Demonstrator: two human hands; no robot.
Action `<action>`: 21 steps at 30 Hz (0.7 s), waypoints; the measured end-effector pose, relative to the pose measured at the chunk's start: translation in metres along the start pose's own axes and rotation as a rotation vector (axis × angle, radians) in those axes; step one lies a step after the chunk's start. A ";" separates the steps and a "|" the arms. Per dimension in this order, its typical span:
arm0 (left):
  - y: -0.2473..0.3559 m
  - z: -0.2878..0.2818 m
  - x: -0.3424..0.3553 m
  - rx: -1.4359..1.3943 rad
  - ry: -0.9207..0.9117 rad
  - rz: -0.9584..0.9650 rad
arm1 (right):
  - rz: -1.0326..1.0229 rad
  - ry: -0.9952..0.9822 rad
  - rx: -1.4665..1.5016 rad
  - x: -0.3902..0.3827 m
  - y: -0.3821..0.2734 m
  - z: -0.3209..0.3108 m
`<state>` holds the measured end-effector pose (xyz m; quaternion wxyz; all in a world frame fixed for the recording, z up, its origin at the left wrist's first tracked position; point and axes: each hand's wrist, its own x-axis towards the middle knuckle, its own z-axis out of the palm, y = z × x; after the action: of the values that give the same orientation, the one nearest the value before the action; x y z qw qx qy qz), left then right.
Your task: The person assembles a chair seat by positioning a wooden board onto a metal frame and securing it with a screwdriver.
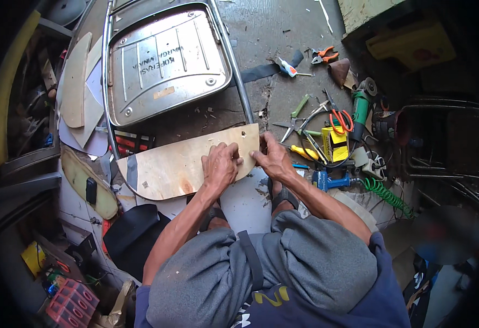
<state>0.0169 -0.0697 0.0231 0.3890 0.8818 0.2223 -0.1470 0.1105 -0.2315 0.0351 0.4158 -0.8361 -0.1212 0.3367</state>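
Note:
A pale plywood panel (pixel 168 172) with a rounded near edge lies in front of me, at the near end of a metal chair frame (pixel 234 65). Grey tape (pixel 132 174) crosses its left end, and a small dark hole (pixel 244 134) shows near its far right corner. My left hand (pixel 221 166) rests on the panel with its fingers curled in; whatever they may pinch is hidden. At the right edge my right hand (pixel 273 157) grips the panel, thumb on top, the other fingers partly out of sight.
To the right lie red-handled scissors (pixel 340 121), a yellow box (pixel 335 145), a green angle grinder (pixel 361 106), a blue air tool (pixel 329 180) and a coiled green hose (pixel 384 194). Orange-handled pliers (pixel 324 55) lie farther off. Cut boards (pixel 78 82) lean at left.

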 end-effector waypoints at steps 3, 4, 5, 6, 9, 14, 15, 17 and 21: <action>-0.009 -0.005 -0.003 0.008 0.039 0.048 | -0.056 -0.030 -0.136 -0.006 0.002 0.009; -0.011 -0.005 -0.002 0.002 0.052 0.057 | -0.085 -0.020 -0.189 -0.008 0.001 0.014; -0.012 -0.005 -0.001 -0.005 0.064 0.065 | -0.076 -0.008 -0.123 -0.008 -0.001 0.018; -0.013 -0.005 0.000 -0.013 0.075 0.077 | -0.045 0.033 -0.132 -0.009 -0.002 0.023; -0.021 -0.006 0.004 0.011 0.047 0.134 | 0.017 0.122 -0.146 -0.010 0.002 0.035; -0.024 -0.027 0.022 0.034 0.128 0.287 | 0.173 0.111 -0.020 -0.011 -0.011 0.036; -0.020 -0.028 0.026 0.033 0.195 0.341 | 0.199 0.133 0.003 -0.011 -0.008 0.037; -0.013 -0.033 0.032 0.047 0.159 0.305 | 0.245 0.133 0.000 -0.011 -0.005 0.037; -0.021 -0.029 0.053 0.045 0.022 0.290 | 0.340 0.116 -0.086 -0.006 -0.014 0.039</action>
<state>0.0540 -0.0208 0.0063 0.3839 0.9148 0.0934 -0.0843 0.0812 -0.2018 0.0324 0.3229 -0.8796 0.0320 0.3478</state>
